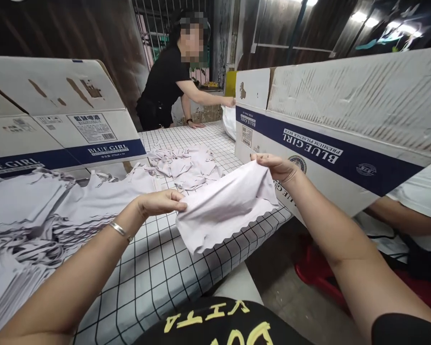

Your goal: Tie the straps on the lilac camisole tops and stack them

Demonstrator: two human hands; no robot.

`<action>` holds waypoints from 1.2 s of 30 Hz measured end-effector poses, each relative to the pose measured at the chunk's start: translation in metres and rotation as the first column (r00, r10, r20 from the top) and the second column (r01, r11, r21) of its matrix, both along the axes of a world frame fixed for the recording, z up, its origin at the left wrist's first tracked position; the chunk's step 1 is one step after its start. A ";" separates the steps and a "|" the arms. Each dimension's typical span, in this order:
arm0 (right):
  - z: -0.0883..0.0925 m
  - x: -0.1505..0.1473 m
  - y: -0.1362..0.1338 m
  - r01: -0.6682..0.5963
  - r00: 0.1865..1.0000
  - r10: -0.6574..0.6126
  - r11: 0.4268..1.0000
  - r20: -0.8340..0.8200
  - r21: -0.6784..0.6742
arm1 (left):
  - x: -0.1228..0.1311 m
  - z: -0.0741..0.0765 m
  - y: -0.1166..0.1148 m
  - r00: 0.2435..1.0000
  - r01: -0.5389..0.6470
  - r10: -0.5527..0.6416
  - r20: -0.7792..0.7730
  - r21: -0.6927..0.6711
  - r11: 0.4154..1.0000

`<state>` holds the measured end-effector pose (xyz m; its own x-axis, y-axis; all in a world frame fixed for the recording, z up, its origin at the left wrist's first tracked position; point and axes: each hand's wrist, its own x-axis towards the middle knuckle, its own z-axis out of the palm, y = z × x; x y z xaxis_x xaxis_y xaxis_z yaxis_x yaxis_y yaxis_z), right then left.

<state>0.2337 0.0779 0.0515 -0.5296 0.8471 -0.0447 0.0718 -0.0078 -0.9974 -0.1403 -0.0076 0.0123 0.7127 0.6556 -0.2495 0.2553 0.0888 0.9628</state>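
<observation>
A pale lilac fabric piece [226, 206] with a scalloped lower edge is stretched between both hands above the table. My left hand [161, 202], with a silver bangle at the wrist, pinches its left end. Its upper right corner is pinched by my right hand [276, 167], near the cardboard box on that side. Beyond the cloth, a loose heap of similar pale pieces [187, 165] lies on the grid-patterned tablecloth [147, 258]. To the left of my left hand are neat stacks of the same pale garments [89, 201], with thin straps showing.
Printed cardboard boxes stand at the left [104, 124] and right [345, 124]. Across the table a person in black [165, 86] reaches toward a white bag [229, 122]. At the far right, another person's arm [398, 215] shows above a red plastic stool [316, 273].
</observation>
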 end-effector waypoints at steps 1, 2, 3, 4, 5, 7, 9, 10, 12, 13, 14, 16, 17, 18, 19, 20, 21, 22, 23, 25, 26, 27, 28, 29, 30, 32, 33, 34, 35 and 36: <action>-0.015 0.001 0.002 -0.004 1.000 0.005 0.999 0.030 -0.037 | -0.003 -0.006 0.001 1.000 -0.027 0.027 -0.015 -0.013 1.000; -0.031 0.001 0.003 -0.001 0.997 0.005 0.998 0.081 -0.058 | -0.005 -0.013 0.002 0.997 -0.064 0.063 -0.040 -0.012 0.998; -0.047 0.000 0.005 0.019 0.988 -0.010 0.998 0.153 -0.056 | -0.006 -0.021 0.003 0.992 -0.101 0.101 -0.071 0.002 0.995; -0.063 -0.001 0.006 0.057 0.969 -0.048 0.998 0.241 -0.031 | -0.008 -0.030 0.005 0.985 -0.132 0.134 -0.107 0.022 0.991; -0.078 -0.002 0.006 0.105 0.936 -0.104 0.994 0.337 0.014 | -0.009 -0.039 0.007 0.976 -0.157 0.162 -0.147 0.044 0.987; -0.103 -0.004 0.003 0.228 0.828 -0.278 0.960 0.488 0.159 | -0.011 -0.056 0.009 0.953 -0.190 0.204 -0.223 0.081 0.978; -0.122 -0.006 -0.006 0.337 0.718 -0.466 0.883 0.518 0.327 | -0.013 -0.067 0.010 0.928 -0.226 0.248 -0.278 0.111 0.968; -0.128 -0.007 -0.013 0.361 0.696 -0.520 0.850 0.496 0.384 | -0.014 -0.071 0.010 0.910 -0.259 0.289 -0.297 0.137 0.956; -0.138 -0.009 -0.032 0.344 0.719 -0.526 0.837 0.453 0.425 | -0.011 -0.074 0.006 0.837 -0.372 0.449 -0.313 0.276 0.886; -0.142 -0.010 -0.043 0.302 0.747 -0.485 0.857 0.455 0.418 | -0.007 -0.075 0.003 0.772 -0.427 0.557 -0.306 0.399 0.811; -0.145 -0.011 -0.055 0.246 0.766 -0.432 0.881 0.476 0.405 | -0.001 -0.076 -0.003 0.703 -0.445 0.650 -0.287 0.535 0.718; -0.153 -0.013 -0.077 0.152 0.748 -0.377 0.899 0.547 0.412 | 0.016 -0.081 -0.018 0.650 -0.341 0.717 -0.253 0.746 0.572; -0.156 -0.014 -0.086 0.131 0.721 -0.383 0.893 0.577 0.430 | 0.026 -0.086 -0.027 0.676 -0.242 0.684 -0.274 0.795 0.557; -0.159 -0.013 -0.093 0.123 0.700 -0.397 0.886 0.594 0.448 | 0.036 -0.091 -0.036 0.714 -0.137 0.623 -0.320 0.809 0.572; -0.162 -0.012 -0.099 0.125 0.688 -0.412 0.878 0.597 0.462 | 0.045 -0.097 -0.046 0.746 -0.046 0.554 -0.370 0.801 0.597; -0.164 -0.010 -0.103 0.133 0.688 -0.422 0.873 0.590 0.469 | 0.051 -0.103 -0.055 0.764 0.022 0.500 -0.408 0.791 0.612; -0.166 -0.006 -0.105 0.142 0.697 -0.425 0.871 0.577 0.470 | 0.056 -0.108 -0.062 0.771 0.064 0.472 -0.427 0.789 0.611; -0.167 -0.002 -0.106 0.144 0.710 -0.420 0.873 0.565 0.467 | 0.057 -0.113 -0.069 0.772 0.088 0.466 -0.432 0.799 0.595; -0.168 0.002 -0.107 0.140 0.722 -0.410 0.875 0.557 0.463 | 0.055 -0.116 -0.074 0.767 0.100 0.479 -0.426 0.818 0.567; -0.170 0.011 -0.108 0.130 0.735 -0.400 0.876 0.548 0.465 | 0.045 -0.120 -0.084 0.748 0.118 0.524 -0.407 0.859 0.499; -0.171 0.014 -0.108 0.122 0.738 -0.399 0.872 0.544 0.474 | 0.039 -0.122 -0.089 0.738 0.130 0.541 -0.403 0.872 0.472; -0.172 0.016 -0.109 0.109 0.739 -0.399 0.866 0.542 0.489 | 0.032 -0.124 -0.094 0.734 0.147 0.546 -0.405 0.879 0.454; -0.173 0.017 -0.109 0.093 0.739 -0.401 0.856 0.541 0.508 | 0.026 -0.125 -0.098 0.735 0.166 0.539 -0.411 0.880 0.445; -0.172 0.017 -0.110 0.077 0.739 -0.403 0.847 0.541 0.526 | 0.021 -0.126 -0.101 0.742 0.185 0.523 -0.420 0.878 0.442; -0.169 0.016 -0.110 0.065 0.738 -0.400 0.843 0.543 0.533 | 0.016 -0.126 -0.104 0.749 0.196 0.507 -0.426 0.874 0.445; -0.154 0.013 -0.106 0.070 0.749 -0.376 0.864 0.545 0.499 | 0.009 -0.119 -0.102 0.762 0.153 0.496 -0.416 0.860 0.487; -0.141 0.012 -0.101 0.082 0.765 -0.349 0.886 0.541 0.456 | 0.006 -0.110 -0.097 0.766 0.093 0.500 -0.405 0.839 0.537; -0.125 0.011 -0.093 0.093 0.787 -0.316 0.910 0.531 0.403 | 0.003 -0.098 -0.090 0.768 0.018 0.507 -0.392 0.804 0.595; -0.105 0.010 -0.083 0.101 0.811 -0.282 0.930 0.513 0.353 | 0.000 -0.081 -0.079 0.769 -0.060 0.516 -0.377 0.762 0.645; -0.084 0.010 -0.070 0.089 0.834 -0.242 0.946 0.496 0.312 | -0.003 -0.061 -0.065 0.765 -0.133 0.530 -0.366 0.715 0.686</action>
